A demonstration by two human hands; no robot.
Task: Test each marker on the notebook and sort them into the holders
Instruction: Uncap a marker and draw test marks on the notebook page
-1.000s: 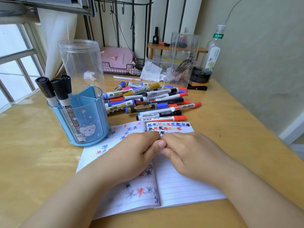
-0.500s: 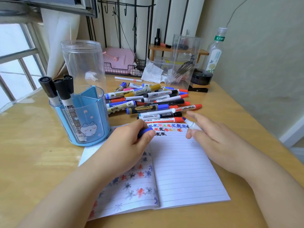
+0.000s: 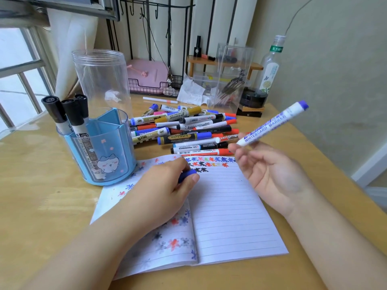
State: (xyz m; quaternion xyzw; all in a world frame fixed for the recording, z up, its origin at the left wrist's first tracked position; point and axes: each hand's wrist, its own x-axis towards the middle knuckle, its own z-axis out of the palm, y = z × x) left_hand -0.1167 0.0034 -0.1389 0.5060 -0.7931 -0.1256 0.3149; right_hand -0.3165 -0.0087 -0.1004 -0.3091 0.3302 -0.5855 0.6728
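My right hand (image 3: 270, 174) pinches the blue whiteboard marker (image 3: 274, 123) at its near end, its long axis slanting up and away to the right. My left hand (image 3: 167, 191) grips its blue cap (image 3: 187, 174) over the notebook (image 3: 226, 206). The blank lines lie between my hands, nearer the right, so I judge testing comes next.

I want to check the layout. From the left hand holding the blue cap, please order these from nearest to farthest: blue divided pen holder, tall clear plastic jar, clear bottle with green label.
1. Blue divided pen holder, just left of the left hand.
2. Tall clear plastic jar, behind that holder.
3. Clear bottle with green label, far back right.
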